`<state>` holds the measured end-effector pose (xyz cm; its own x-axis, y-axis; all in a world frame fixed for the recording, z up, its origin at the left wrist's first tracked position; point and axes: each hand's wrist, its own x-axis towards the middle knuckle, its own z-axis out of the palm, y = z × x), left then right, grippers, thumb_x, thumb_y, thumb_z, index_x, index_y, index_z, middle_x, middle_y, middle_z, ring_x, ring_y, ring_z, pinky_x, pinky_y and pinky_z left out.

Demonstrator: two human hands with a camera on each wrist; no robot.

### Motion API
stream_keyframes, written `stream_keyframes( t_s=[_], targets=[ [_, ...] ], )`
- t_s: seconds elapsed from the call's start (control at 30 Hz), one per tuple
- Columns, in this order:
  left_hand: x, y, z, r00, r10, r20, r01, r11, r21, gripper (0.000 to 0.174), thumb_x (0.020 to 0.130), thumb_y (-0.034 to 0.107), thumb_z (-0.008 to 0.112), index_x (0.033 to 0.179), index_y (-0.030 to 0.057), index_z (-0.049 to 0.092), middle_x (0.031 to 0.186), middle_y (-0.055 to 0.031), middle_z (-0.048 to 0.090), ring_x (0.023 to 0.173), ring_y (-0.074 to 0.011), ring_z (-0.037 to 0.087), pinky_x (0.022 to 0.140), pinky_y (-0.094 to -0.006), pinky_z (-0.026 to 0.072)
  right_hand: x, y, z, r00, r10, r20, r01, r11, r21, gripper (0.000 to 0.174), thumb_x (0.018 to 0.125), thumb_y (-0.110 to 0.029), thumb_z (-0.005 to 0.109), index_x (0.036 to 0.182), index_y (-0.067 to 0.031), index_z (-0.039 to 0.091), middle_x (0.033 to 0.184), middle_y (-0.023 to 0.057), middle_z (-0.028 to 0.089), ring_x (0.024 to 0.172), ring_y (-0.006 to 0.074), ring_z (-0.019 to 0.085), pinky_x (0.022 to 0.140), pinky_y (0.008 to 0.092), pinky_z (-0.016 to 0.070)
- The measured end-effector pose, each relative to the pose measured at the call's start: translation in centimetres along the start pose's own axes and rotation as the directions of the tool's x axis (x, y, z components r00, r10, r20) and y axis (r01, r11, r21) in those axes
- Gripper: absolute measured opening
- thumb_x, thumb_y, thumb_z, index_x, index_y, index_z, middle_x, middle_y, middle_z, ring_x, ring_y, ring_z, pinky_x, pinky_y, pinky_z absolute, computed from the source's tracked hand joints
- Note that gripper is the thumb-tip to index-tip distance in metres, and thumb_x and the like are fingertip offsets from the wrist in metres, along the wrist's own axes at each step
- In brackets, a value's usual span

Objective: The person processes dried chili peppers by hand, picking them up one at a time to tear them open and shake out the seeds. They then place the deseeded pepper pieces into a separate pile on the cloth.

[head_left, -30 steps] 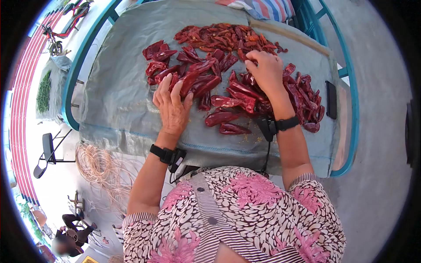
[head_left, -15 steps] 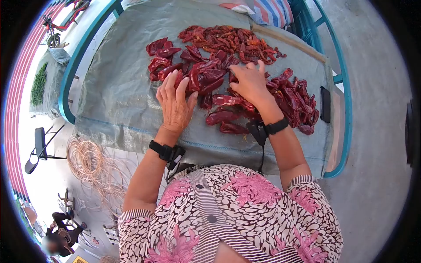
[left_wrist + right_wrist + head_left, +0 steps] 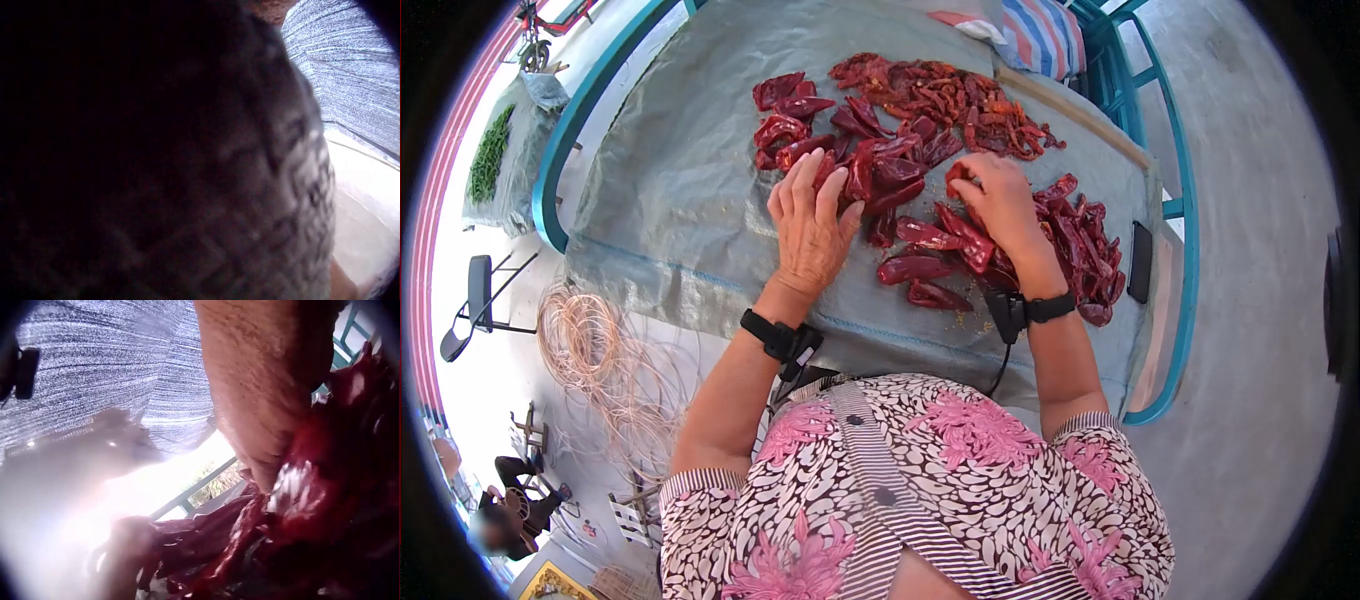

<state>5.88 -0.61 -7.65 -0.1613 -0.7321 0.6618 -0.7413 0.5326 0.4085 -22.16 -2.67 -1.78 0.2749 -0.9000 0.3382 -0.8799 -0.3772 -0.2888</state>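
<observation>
Dried dark-red peppers [image 3: 893, 170] lie in a heap on a grey-green woven sheet [image 3: 700, 200]. My left hand [image 3: 810, 235] rests at the heap's near left side, its fingers spread and their tips over a glossy pepper [image 3: 800, 150]. With thumb and fingertips, my right hand [image 3: 1003, 205] pinches a small red pepper [image 3: 957, 178], just above the sheet between the heaps. Loose peppers [image 3: 913, 268] lie below that hand. In the right wrist view, glossy peppers [image 3: 300, 494] crowd round the hand. Dark patterned cloth [image 3: 250, 187] hides the left hand in the left wrist view.
Smaller orange-red peppers [image 3: 960, 95] are spread at the back; another pepper heap [image 3: 1090, 245] lies on the right, beside a black phone [image 3: 1140, 262]. A teal metal frame [image 3: 555, 180] borders the sheet. A striped bag [image 3: 1045, 40] sits at the far edge.
My right hand went left and nearer from the back peppers, then slightly right; a red pepper now shows at its fingertips. The left hand stays at the heap. The head view has shifted.
</observation>
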Motion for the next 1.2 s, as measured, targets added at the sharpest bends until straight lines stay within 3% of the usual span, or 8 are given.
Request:
stream_keyframes(
  t_s=[0.13,0.23,0.43,0.53,0.77,0.9,1.03,1.2],
  targets=[
    [-0.1,-0.1,0.1,1.0,0.004,0.001,-0.004,1.0,0.01,0.06,0.088,0.019,0.077,0.142,0.0154,0.05,0.157,-0.0145,0.041,0.143,-0.0368,0.04,0.116,-0.0519,0.0293,0.9,-0.6,-0.9,0.99,0.131,-0.059,-0.112,0.961,0.254,0.026,0.088,-0.01,0.076,0.112,-0.0035,0.068,0.103,0.0137,0.072,0.093,0.0306,0.071,0.079,0.0393,0.0549],
    [-0.2,-0.4,0.3,1.0,0.013,0.003,-0.014,1.0,0.014,0.058,0.09,0.022,0.075,0.142,0.0155,0.05,0.157,-0.0142,0.041,0.143,-0.0369,0.04,0.116,-0.0519,0.029,1.8,-3.6,-2.0,0.934,0.334,0.126,-0.343,0.738,0.581,0.027,0.09,-0.01,0.075,0.115,-0.0037,0.068,0.102,0.0113,0.073,0.093,0.0261,0.071,0.08,0.0377,0.0545],
    [-0.2,-0.4,0.4,1.0,0.002,0.013,-0.002,1.0,0.029,0.053,0.094,0.025,0.073,0.141,0.0163,0.051,0.157,-0.0131,0.04,0.144,-0.036,0.039,0.116,-0.0517,0.0285,1.2,-3.2,-1.3,0.953,0.3,0.037,-0.277,0.821,0.5,0.032,0.094,-0.015,0.071,0.125,-0.0063,0.067,0.104,0.0094,0.075,0.092,0.0237,0.072,0.079,0.0355,0.0546],
    [-0.2,-0.3,0.3,0.999,-0.006,0.034,0.004,0.999,0.049,0.051,0.095,0.027,0.071,0.141,0.0162,0.051,0.157,-0.0132,0.04,0.144,-0.0355,0.038,0.117,-0.0514,0.0281,-0.5,-3.9,-3.4,0.92,0.292,0.263,-0.367,0.875,0.315,0.037,0.093,-0.023,0.073,0.127,-0.0084,0.066,0.104,0.0096,0.074,0.095,0.0276,0.07,0.083,0.0391,0.0522],
    [0.0,0.0,-0.7,0.995,0.097,0.038,-0.096,0.995,-0.026,0.048,0.098,0.048,0.064,0.135,0.0187,0.058,0.157,-0.0149,0.042,0.145,-0.0365,0.037,0.116,-0.0526,0.0266,-5.1,-5.4,-2.3,0.972,0.006,0.236,0.001,1.0,-0.031,0.05,0.082,-0.024,0.081,0.127,-0.0137,0.064,0.099,0.0071,0.069,0.099,0.0306,0.064,0.089,0.0441,0.0442],
    [-0.1,0.3,-1.4,0.978,0.192,0.079,-0.19,0.981,-0.04,0.047,0.095,0.056,0.065,0.125,0.0196,0.067,0.157,-0.0144,0.042,0.145,-0.037,0.036,0.117,-0.0528,0.0249,-5.0,-6.4,-2.8,0.946,0.156,0.285,-0.187,0.978,0.086,0.049,0.081,-0.018,0.08,0.127,-0.0139,0.065,0.102,0.0084,0.069,0.102,0.0292,0.063,0.092,0.0439,0.0441],
    [-0.2,0.7,-1.9,0.958,0.263,0.118,-0.261,0.965,-0.034,0.044,0.091,0.056,0.068,0.114,0.0188,0.073,0.156,-0.0143,0.044,0.146,-0.0368,0.035,0.118,-0.0521,0.0226,-5.4,-5.9,-3.0,0.967,0.17,0.192,-0.194,0.974,0.114,0.05,0.084,-0.016,0.077,0.131,-0.0109,0.063,0.105,0.0096,0.071,0.097,0.0302,0.066,0.087,0.0438,0.0495],
    [0.8,2.8,-2.7,0.882,0.311,0.353,-0.33,0.944,-0.009,0.031,0.078,0.036,0.082,0.097,0.0141,0.073,0.154,-0.006,0.049,0.148,-0.0312,0.034,0.121,-0.0518,0.0209,-4.9,-6.2,-3.3,0.941,0.34,-0.005,-0.322,0.897,0.304,0.048,0.089,-0.015,0.075,0.135,-0.0074,0.062,0.107,0.0123,0.073,0.088,0.0299,0.071,0.081,0.0434,0.0555]
  ],
)
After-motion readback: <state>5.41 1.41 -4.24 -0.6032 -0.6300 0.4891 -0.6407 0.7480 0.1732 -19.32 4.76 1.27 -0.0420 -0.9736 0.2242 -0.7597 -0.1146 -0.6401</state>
